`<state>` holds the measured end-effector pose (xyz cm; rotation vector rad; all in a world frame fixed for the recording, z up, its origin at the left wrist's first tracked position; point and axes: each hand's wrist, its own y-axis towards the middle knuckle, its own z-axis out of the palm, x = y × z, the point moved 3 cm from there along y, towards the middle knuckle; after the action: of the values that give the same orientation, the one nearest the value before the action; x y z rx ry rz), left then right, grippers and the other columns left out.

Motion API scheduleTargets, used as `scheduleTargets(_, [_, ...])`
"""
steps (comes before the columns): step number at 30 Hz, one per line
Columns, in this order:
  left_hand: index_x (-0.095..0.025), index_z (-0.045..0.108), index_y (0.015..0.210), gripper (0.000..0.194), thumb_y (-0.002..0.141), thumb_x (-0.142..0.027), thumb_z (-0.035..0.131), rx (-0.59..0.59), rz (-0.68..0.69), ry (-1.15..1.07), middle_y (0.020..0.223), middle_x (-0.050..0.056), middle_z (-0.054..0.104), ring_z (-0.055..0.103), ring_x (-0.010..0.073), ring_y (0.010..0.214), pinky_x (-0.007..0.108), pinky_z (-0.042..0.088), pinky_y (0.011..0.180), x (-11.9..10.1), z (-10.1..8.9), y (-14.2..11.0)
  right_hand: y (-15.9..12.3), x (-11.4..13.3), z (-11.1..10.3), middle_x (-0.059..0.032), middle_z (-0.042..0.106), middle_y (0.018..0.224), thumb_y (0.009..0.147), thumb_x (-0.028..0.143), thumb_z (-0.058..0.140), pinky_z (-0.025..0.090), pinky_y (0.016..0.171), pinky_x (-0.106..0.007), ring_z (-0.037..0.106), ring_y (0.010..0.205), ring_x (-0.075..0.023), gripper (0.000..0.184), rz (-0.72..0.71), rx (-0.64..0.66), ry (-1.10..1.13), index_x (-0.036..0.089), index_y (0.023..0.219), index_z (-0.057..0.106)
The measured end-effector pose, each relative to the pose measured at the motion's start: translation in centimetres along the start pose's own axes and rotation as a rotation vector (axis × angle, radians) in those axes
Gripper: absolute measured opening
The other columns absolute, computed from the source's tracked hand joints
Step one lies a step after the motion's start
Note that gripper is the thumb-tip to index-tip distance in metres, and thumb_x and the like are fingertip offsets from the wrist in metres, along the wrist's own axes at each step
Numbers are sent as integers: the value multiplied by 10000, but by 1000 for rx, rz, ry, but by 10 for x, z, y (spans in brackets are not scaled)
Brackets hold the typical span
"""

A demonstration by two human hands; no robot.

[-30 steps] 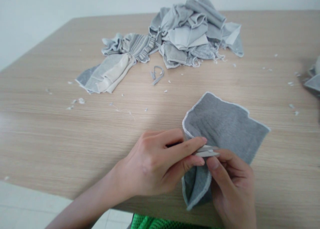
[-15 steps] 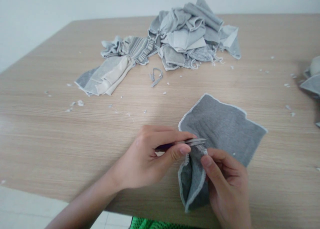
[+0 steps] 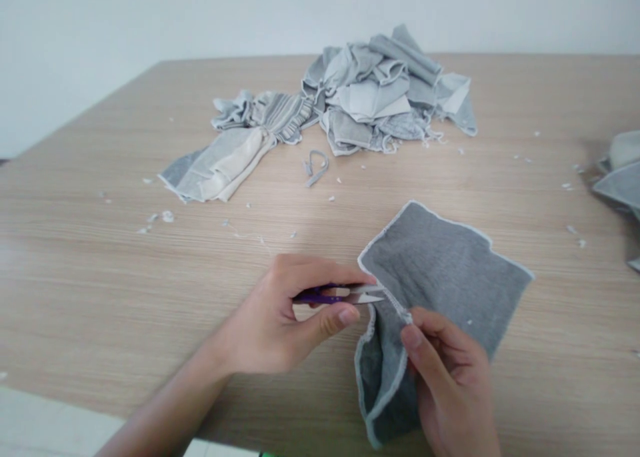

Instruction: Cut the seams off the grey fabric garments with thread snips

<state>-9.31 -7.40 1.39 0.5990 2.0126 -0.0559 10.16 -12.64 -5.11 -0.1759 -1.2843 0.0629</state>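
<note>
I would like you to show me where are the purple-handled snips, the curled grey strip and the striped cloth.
Purple-handled snips [image 3: 359,298]: head view, on the lower metal blade.
Curled grey strip [image 3: 319,176]: head view, on its lower length.
Striped cloth [image 3: 277,112]: head view, on its striped middle.

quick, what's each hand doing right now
Left hand: closed around small purple-handled metal thread snips, blades slightly apart.
Right hand: closed, thumb and fingers pinching the white-stitched edge of a grey fabric piece.
</note>
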Motion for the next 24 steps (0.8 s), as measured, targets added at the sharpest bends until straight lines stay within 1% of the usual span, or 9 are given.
scheduleTargets(3, [-248, 728, 1206, 280, 931, -274, 683, 44, 4, 34, 851, -2, 752, 681, 120, 706, 212, 528, 668, -1, -2, -2, 3, 0, 0, 8, 620, 668, 852, 364, 764, 449, 558, -191, 527, 603, -107, 136, 6, 0, 53, 238, 809, 795])
scheduleTargets(5, [-255, 713, 1246, 312, 938, -279, 674, 54, 0, 69, 884, 15, 752, 689, 136, 734, 230, 539, 676, 0, -2, -4, 4, -3, -2, -3, 667, 733, 855, 375, 762, 491, 635, -213, 582, 675, -128, 131, 29, 1, 79, 250, 844, 801])
scheduleTargets(8, [-258, 706, 1265, 330, 938, -285, 676, 73, 2, 119, 952, 34, 767, 707, 149, 773, 254, 560, 714, 0, 2, -5, 4, -12, -7, -24, 729, 810, 830, 388, 785, 533, 708, -249, 646, 753, -162, 154, 131, -24, 124, 249, 895, 800])
scheduleTargets(10, [-263, 707, 1261, 334, 928, -278, 691, 87, -10, 125, 976, 29, 778, 720, 149, 792, 252, 566, 729, 1, 3, -6, 2, -18, -10, -23, 739, 800, 790, 389, 820, 547, 699, -257, 661, 741, -168, 176, 223, -52, 167, 244, 886, 792])
scheduleTargets(12, [-262, 711, 1245, 339, 907, -271, 715, 89, -39, 100, 985, 14, 786, 729, 144, 795, 239, 569, 728, 3, 3, -6, 1, -20, -11, -2, 725, 747, 753, 384, 851, 543, 654, -237, 648, 676, -146, 185, 275, -94, 204, 243, 851, 783])
scheduleTargets(15, [-254, 727, 1193, 338, 856, -243, 753, 68, -62, 73, 982, -5, 792, 737, 146, 801, 228, 573, 732, 5, -3, -4, 1, -16, -9, 11, 699, 675, 716, 386, 876, 510, 573, -203, 606, 593, -118, 206, 270, -170, 197, 225, 786, 768])
scheduleTargets(18, [-231, 743, 1138, 318, 821, -218, 763, 58, -68, 61, 970, -1, 797, 742, 157, 793, 218, 576, 696, 6, -7, -2, 1, -12, -6, 8, 707, 666, 686, 389, 893, 487, 533, -193, 607, 577, -118, 232, 256, -212, 180, 215, 767, 763])
scheduleTargets(22, [-211, 757, 1042, 264, 782, -179, 785, 94, -77, 27, 893, -3, 792, 737, 147, 739, 193, 559, 644, 9, -7, -1, 1, -14, -5, 12, 737, 710, 684, 388, 896, 513, 568, -199, 635, 600, -117, 237, 261, -235, 174, 233, 805, 763])
scheduleTargets(24, [-206, 759, 1022, 257, 775, -143, 787, 120, -66, 0, 882, -7, 789, 732, 134, 730, 189, 558, 661, 10, -5, -2, 1, -16, -6, 1, 749, 728, 677, 391, 900, 533, 580, -216, 655, 613, -130, 255, 265, -249, 167, 231, 824, 768])
